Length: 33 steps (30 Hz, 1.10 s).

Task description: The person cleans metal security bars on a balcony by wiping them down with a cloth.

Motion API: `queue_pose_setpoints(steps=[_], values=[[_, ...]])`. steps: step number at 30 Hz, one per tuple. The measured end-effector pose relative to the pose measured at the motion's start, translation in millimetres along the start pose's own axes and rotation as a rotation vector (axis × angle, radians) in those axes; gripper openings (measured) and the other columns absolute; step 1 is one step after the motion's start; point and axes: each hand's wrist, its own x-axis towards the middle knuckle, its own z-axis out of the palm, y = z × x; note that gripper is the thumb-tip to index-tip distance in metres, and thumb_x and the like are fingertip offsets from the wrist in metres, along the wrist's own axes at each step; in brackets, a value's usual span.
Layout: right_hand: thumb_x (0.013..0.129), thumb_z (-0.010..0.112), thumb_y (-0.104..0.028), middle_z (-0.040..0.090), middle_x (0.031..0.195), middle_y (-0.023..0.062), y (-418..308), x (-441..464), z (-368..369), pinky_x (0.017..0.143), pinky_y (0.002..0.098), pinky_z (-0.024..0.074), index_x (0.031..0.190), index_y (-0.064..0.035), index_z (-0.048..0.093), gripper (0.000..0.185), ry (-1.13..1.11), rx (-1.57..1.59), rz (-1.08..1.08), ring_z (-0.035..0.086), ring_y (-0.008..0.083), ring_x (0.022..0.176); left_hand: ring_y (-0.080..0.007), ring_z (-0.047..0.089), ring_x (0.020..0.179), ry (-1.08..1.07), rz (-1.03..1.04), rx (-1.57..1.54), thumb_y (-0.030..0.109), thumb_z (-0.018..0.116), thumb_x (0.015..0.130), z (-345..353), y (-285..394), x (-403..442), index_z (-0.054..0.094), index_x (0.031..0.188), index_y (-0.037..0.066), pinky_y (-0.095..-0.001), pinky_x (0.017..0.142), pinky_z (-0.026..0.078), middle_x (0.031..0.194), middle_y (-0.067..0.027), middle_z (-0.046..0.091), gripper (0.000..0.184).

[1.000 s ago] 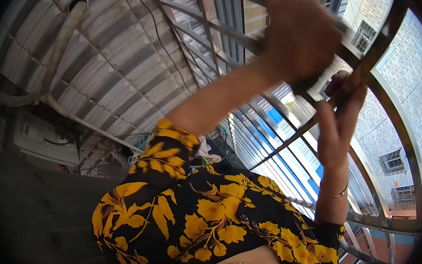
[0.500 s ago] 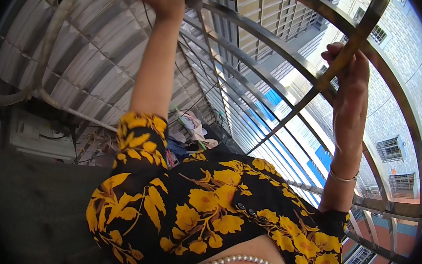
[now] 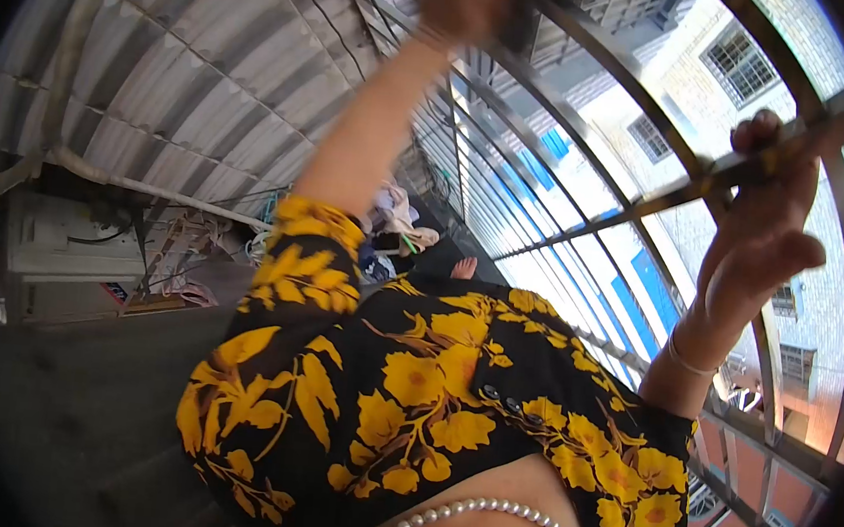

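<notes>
At the top edge, my left hand (image 3: 460, 1) is smeared by motion and partly cut off. It appears closed on a dark grey, crumpled cloth (image 3: 536, 11), which lies against the metal bars of a window cage. My right hand (image 3: 763, 208) is on the right, its fingertips hooked over a flat metal crossbar (image 3: 684, 193) and its thumb sticking out apart. A thin bracelet (image 3: 687, 352) circles the right wrist.
Curved metal bars (image 3: 601, 53) run along the right side, with buildings outside. Corrugated panels (image 3: 188, 72) and a pale pipe (image 3: 68, 62) fill the left. Clothes (image 3: 400, 224) lie in a heap near a bare foot (image 3: 464, 267). A white appliance (image 3: 83, 239) stands lower left.
My left hand has moved right along the bars with the dark cloth. My right hand has shifted right and its fingers have curled over the crossbar. The view has turned slightly; a foot now shows.
</notes>
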Motion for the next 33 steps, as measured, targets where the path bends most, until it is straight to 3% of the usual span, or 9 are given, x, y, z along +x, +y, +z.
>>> queue_pose_setpoints(steps=[6,7,9,12,15,17,23,26,33], values=[[0.072,0.025,-0.093,0.052,0.121,0.0121,-6.4,-0.3,2.3,0.103,0.0412,0.0371,0.129,-0.0056,0.038,0.105,-0.055,-0.156,-0.084,0.051,0.0244,0.116,-0.0376,0.044,0.079,0.118,-0.172,-0.077,0.019,0.050,0.097,-15.3,77.4,21.9,0.047,0.086,0.003,-0.0486,0.074,0.035,0.082,-0.0168,0.045,0.019],[0.072,0.025,-0.093,0.052,0.121,0.0121,-6.5,-1.3,0.9,0.103,0.0412,0.0371,0.129,-0.0056,0.038,0.105,-0.048,-0.155,-0.084,0.051,0.0244,0.116,-0.0244,0.058,0.066,0.385,0.018,-0.269,0.026,0.064,0.074,40.7,89.4,2.3,0.065,0.078,0.009,-0.0380,0.058,0.041,0.067,-0.0084,0.056,0.017],[0.073,0.027,-0.092,0.052,0.121,0.0115,-6.3,-0.3,-0.3,0.101,0.0401,0.0381,0.130,-0.0063,0.038,0.104,-0.050,-0.090,-0.044,0.051,0.0238,0.115,-0.0284,0.056,0.091,-0.117,-0.001,-0.133,0.031,0.069,0.078,-22.7,176.8,22.6,0.055,0.098,0.012,-0.0436,0.080,0.034,0.097,-0.0083,0.057,0.031],[0.074,0.030,-0.091,0.053,0.122,0.0104,3.6,3.4,-5.7,0.100,0.0389,0.0393,0.130,-0.0076,0.040,0.101,-0.089,0.005,-0.070,0.051,0.0222,0.116,-0.0285,0.056,0.098,0.319,0.153,-0.310,0.039,0.069,0.080,5.4,175.8,15.5,0.055,0.110,0.011,-0.0454,0.084,0.034,0.110,-0.0066,0.059,0.043],[0.074,0.031,-0.091,0.053,0.122,0.0104,1.6,0.4,-5.5,0.101,0.0391,0.0397,0.130,-0.0080,0.041,0.101,-0.089,0.017,-0.040,0.051,0.0231,0.116,-0.0318,0.056,0.090,-0.544,-0.075,-0.039,0.046,0.062,0.085,-22.5,132.6,30.5,0.060,0.092,0.009,-0.0437,0.082,0.037,0.097,-0.0108,0.061,0.037],[0.074,0.031,-0.091,0.053,0.122,0.0112,-4.0,1.0,-2.6,0.102,0.0412,0.0390,0.130,-0.0079,0.041,0.101,-0.066,-0.048,-0.054,0.051,0.0246,0.116,-0.0315,0.054,0.058,0.269,0.106,-0.235,0.029,0.067,0.081,-3.6,61.4,21.1,0.058,0.075,0.007,-0.0427,0.052,0.039,0.065,-0.0115,0.054,0.024],[0.080,0.028,-0.087,0.054,0.120,0.0108,-2.4,2.7,-2.5,0.102,0.0425,0.0372,0.126,-0.0073,0.043,0.093,-0.071,-0.150,-0.138,0.052,0.0235,0.115,-0.0403,0.052,0.092,0.420,-0.592,-0.061,0.025,0.048,0.100,-29.3,-19.9,-65.6,0.054,0.106,-0.004,-0.0446,0.084,0.042,0.099,-0.0217,0.055,0.030],[0.080,0.031,-0.086,0.054,0.118,0.0100,-0.8,0.9,0.6,0.103,0.0410,0.0355,0.125,-0.0058,0.043,0.093,-0.043,-0.159,-0.167,0.051,0.0219,0.113,-0.0345,0.056,0.066,0.267,-0.580,-0.028,0.027,0.065,0.083,43.4,-4.5,-114.8,0.057,0.082,0.007,-0.0438,0.060,0.040,0.075,-0.0143,0.059,0.022],[0.077,0.025,-0.089,0.054,0.120,0.0097,3.7,2.8,2.2,0.098,0.0360,0.0371,0.132,-0.0060,0.039,0.100,-0.006,0.015,-0.100,0.051,0.0198,0.111,-0.0287,0.055,0.087,0.072,-0.152,-0.319,0.032,0.058,0.083,13.2,207.4,-80.7,0.059,0.087,0.010,-0.0443,0.080,0.038,0.088,-0.0084,0.056,0.022]])
